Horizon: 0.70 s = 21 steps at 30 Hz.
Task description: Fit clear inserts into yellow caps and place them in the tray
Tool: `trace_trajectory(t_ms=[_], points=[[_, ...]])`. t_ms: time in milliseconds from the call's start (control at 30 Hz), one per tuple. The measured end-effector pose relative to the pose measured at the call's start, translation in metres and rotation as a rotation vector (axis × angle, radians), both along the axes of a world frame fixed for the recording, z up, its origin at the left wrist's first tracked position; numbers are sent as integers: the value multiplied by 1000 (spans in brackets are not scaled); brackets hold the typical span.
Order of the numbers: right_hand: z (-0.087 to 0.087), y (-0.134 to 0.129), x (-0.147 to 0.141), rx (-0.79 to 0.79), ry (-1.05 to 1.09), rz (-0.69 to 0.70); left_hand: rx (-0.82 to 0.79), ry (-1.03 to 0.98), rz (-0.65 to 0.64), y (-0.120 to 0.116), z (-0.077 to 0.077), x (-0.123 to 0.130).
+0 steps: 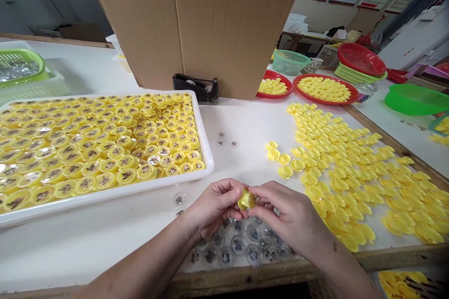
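My left hand [219, 203] and my right hand [286, 205] meet near the table's front edge. Between their fingertips is a small round yellow plastic piece [242, 200], with a printed picture partly showing on its right side. The fingers of both hands are closed on it and cover part of it. Below the hands lie several clear round discs [239, 244] with dark printed pictures. To the right spreads a wide pile of plain yellow plastic pieces [336, 168]. On the left, a white tray [206, 149] is filled with yellow pieces bearing pictures on top.
A tall cardboard box [217, 23] stands behind the tray, with a black tape dispenser [195, 88] at its foot. Red plates of yellow pieces [326, 89], a mint-green basket [291, 62] and a green basin [416, 99] are at the back right. A green basket [38, 67] sits far left.
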State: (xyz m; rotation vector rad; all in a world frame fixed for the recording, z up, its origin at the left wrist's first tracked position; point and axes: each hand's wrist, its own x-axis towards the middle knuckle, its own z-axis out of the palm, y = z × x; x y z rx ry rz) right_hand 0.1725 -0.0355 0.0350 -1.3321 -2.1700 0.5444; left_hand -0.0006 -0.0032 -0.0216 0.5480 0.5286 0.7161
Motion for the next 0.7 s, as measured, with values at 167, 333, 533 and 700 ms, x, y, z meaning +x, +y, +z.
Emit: trace_trajectory(t_ms=[167, 333, 533, 700], points=[[4, -1, -1, -10, -57, -26, -38, -14, -7, -2, 1, 1], [9, -1, -2, -37, -14, -34, -53, -31, -19, -3, 1, 2], [11, -2, -1, -19, -75, -17, -47, -8, -23, -3, 3, 2], [13, -1, -1, -88, -40, -50, -46, -18, -39, -3, 3, 2]])
